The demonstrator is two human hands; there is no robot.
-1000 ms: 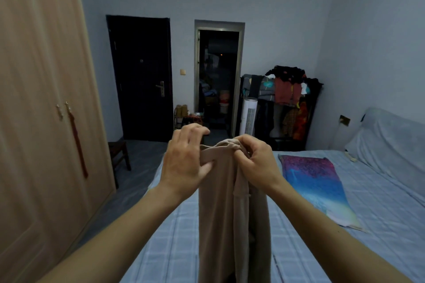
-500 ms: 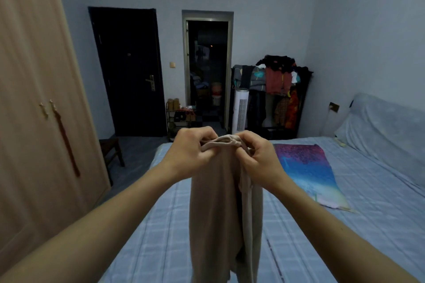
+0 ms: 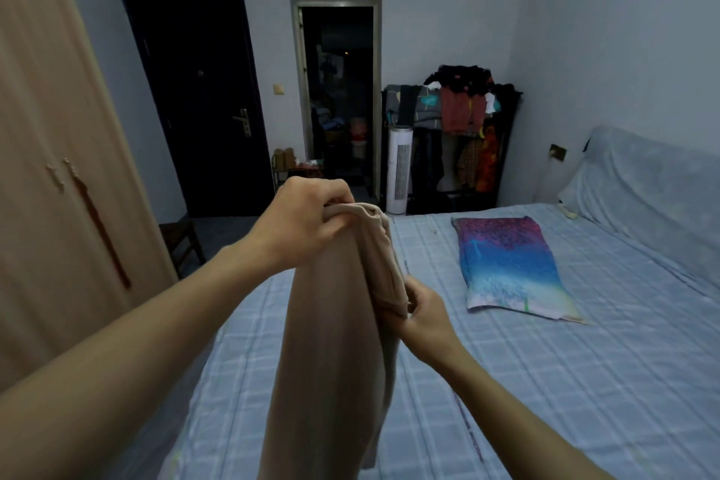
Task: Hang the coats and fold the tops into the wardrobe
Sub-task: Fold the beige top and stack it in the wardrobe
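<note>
Two hands held one beige top (image 3: 335,343) up over the bed (image 3: 565,401). The left hand (image 3: 307,224) was clenched round the bunched upper end of the top, its fingers curled over the fabric at the highest point. The right hand (image 3: 426,318) sat lower and to the right, thumb and fingers pinching a rolled edge of the same top. From those two grips the fabric hung straight down between the forearms and ran out of the bottom of the view, so I could not tell whether its lower end touched the bed.

A second top (image 3: 510,269), purple fading to blue, lay folded flat on the checked sheet to the right, well apart from the hands. The wardrobe (image 3: 58,187) stood on the left with its doors closed, a dark red tassel (image 3: 103,230) hanging from one handle. A stool (image 3: 181,242) stood near it. At the far wall were a dark door (image 3: 198,101), an open doorway (image 3: 339,97), a white tower fan (image 3: 400,168) and a rack (image 3: 459,117) heaped with clothes.
</note>
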